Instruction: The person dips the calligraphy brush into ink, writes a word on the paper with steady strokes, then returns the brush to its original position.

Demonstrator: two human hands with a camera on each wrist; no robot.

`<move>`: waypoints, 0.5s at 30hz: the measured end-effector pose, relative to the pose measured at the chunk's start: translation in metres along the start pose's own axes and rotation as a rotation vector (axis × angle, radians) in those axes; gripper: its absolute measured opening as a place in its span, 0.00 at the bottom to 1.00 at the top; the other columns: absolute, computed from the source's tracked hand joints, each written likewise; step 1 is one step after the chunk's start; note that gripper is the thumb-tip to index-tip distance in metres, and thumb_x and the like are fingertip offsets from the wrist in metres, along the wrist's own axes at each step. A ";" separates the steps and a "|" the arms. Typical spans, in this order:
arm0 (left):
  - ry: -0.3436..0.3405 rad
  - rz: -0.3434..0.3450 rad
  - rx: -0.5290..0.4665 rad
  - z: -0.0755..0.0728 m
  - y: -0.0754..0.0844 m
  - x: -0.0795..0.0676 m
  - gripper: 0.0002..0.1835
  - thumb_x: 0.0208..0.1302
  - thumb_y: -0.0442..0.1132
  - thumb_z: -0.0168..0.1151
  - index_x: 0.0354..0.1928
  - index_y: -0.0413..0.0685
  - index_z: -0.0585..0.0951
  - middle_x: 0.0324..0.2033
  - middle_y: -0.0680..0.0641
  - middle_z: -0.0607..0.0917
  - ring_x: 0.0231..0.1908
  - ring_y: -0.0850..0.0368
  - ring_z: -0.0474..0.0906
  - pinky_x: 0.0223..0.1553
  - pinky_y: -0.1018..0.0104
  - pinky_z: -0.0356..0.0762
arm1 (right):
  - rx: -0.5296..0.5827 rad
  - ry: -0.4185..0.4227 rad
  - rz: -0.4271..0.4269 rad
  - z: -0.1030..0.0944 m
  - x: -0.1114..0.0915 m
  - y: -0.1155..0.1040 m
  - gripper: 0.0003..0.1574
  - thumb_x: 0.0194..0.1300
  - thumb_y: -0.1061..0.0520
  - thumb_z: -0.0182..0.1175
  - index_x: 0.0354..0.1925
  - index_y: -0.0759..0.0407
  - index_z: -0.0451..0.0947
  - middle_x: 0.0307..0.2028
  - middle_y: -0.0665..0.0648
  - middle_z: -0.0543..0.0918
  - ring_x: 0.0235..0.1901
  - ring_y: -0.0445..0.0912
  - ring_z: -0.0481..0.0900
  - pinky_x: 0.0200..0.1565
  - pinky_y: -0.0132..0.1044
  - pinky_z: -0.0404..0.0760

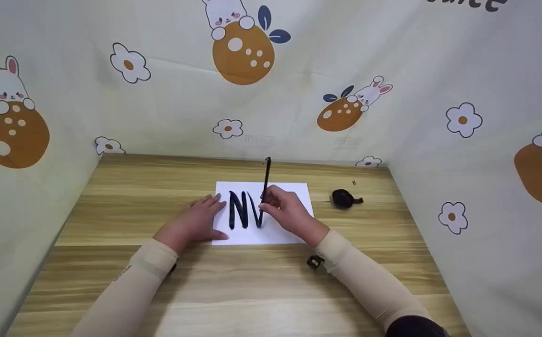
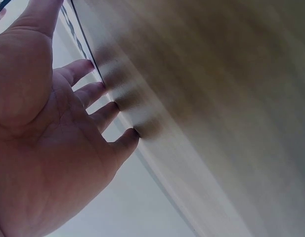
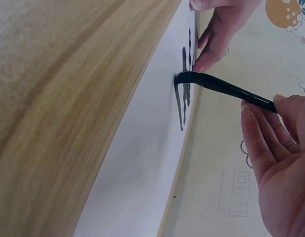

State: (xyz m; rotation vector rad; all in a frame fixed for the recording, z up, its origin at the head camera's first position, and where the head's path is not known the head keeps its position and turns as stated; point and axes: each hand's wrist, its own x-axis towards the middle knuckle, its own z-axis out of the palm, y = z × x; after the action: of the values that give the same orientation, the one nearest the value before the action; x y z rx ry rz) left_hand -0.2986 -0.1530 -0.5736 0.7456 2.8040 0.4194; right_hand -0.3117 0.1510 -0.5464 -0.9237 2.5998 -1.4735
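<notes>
While two pale sleeves come in from the near side of the desk, a small dark device shows beside the right cuff. Beyond it lies a white sheet of paper, flat on the desk. The left hand rests over the sheet's left edge, its fingers straight and spread apart, its thumb near the closest left corner. The right hand has thumb and fingers pinched together on a black brush, which stands nearly upright over the middle of the sheet (its bristles touch the paper, as the right wrist view shows). Thick black strokes form an N left of the brush, and a thinner slanted stroke runs down to the brush's tip. Right of the sheet, well apart from it, a small dark dish with a short handle sits on the desk. Farthest off hangs a pale cloth printed with rabbits, orange fruit and white flowers.
</notes>
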 end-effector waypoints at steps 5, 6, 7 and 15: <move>0.010 0.001 -0.003 -0.002 0.001 0.000 0.56 0.66 0.66 0.77 0.83 0.36 0.67 0.84 0.32 0.62 0.83 0.27 0.56 0.76 0.23 0.59 | 0.013 -0.002 -0.007 0.000 -0.001 -0.001 0.07 0.78 0.63 0.69 0.49 0.61 0.81 0.41 0.53 0.90 0.43 0.44 0.91 0.50 0.39 0.90; 0.010 0.000 -0.003 -0.002 0.001 -0.001 0.56 0.66 0.66 0.77 0.83 0.36 0.67 0.84 0.32 0.62 0.83 0.27 0.56 0.76 0.22 0.59 | 0.012 -0.002 -0.008 0.000 -0.001 -0.001 0.07 0.78 0.63 0.69 0.49 0.61 0.81 0.41 0.53 0.90 0.43 0.44 0.91 0.50 0.39 0.90; 0.008 0.000 -0.003 -0.002 0.001 -0.001 0.56 0.66 0.66 0.77 0.83 0.36 0.67 0.84 0.32 0.62 0.83 0.27 0.56 0.75 0.22 0.59 | 0.011 -0.002 -0.007 0.000 -0.001 -0.001 0.07 0.78 0.63 0.69 0.49 0.61 0.81 0.41 0.52 0.90 0.43 0.44 0.91 0.50 0.39 0.90; -0.009 -0.009 -0.016 -0.003 0.003 -0.001 0.57 0.67 0.67 0.76 0.84 0.37 0.66 0.85 0.32 0.60 0.83 0.28 0.55 0.75 0.21 0.58 | 0.029 -0.003 0.016 -0.002 -0.002 -0.003 0.07 0.78 0.62 0.70 0.49 0.59 0.82 0.41 0.51 0.91 0.43 0.44 0.92 0.49 0.40 0.91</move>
State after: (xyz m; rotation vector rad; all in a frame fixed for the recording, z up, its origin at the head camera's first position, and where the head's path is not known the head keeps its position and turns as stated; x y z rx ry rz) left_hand -0.2976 -0.1513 -0.5692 0.7296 2.7912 0.4352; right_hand -0.3091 0.1521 -0.5436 -0.8995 2.5700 -1.5009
